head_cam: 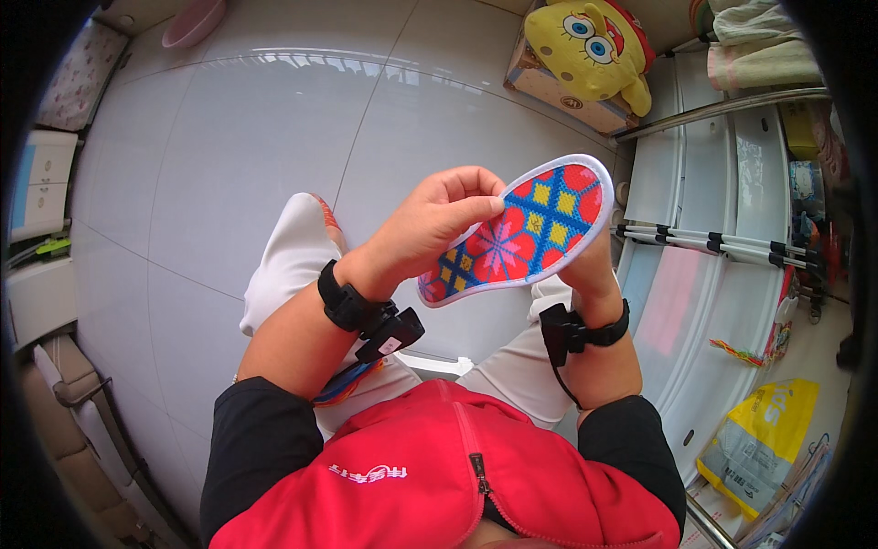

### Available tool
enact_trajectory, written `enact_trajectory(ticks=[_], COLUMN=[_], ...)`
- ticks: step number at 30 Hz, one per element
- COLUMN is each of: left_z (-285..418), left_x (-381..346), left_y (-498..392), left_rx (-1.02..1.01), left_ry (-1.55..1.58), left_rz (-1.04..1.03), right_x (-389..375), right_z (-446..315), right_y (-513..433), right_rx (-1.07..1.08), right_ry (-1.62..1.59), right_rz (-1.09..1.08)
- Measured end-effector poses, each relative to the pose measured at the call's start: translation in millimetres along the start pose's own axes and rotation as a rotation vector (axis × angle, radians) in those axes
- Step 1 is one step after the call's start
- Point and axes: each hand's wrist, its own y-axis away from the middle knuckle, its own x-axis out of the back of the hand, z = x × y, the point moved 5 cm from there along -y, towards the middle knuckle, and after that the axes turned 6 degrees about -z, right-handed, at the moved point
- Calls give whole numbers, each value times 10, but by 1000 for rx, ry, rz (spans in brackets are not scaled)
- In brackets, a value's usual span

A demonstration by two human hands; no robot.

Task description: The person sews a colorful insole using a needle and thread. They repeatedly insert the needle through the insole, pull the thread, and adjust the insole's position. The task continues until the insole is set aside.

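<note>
A shoe insole (504, 240), cross-stitched with red flowers, blue bands and yellow squares inside a white bound edge, is held tilted above my lap. My left hand (446, 209) pinches it at its upper edge, the thumb tip lying on the patterned face. Behind the insole's right end is my right hand (590, 264); its fingers are hidden, so its grip does not show. Whether a needle sits between the left fingertips cannot be made out. A bundle of coloured threads (348, 384) lies on my left thigh, partly under the forearm.
To my right stands a shelf rack (706, 171) with metal rails. Multicoloured threads (737, 352) and a yellow-and-grey plastic bag (761, 442) lie on that side. A yellow plush toy (583, 51) rests on a box (542, 92) ahead. At far left are a pink basin (195, 24) and white drawers (48, 168).
</note>
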Motion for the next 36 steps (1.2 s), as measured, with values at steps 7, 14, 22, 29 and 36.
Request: enact_trajectory(ticks=[7, 14, 22, 29, 36], left_z=[-37, -59, -64, -70, -76], left_x=[15, 61, 75, 69, 49], left_y=[-9, -16, -3, -7, -27], left_rx=[13, 21, 64, 34, -14], left_ry=[69, -29, -44, -47, 34], left_rz=[13, 24, 74, 23, 69], right_x=[-36, -33, -14, -23, 37], right_z=[-85, -148, -71, -58, 130], right_y=[-15, 32, 24, -4, -85], right_rx=[54, 256, 179, 81, -80], right_ry=[75, 402, 349, 183, -20], right_rz=[-38, -15, 3, 7, 41])
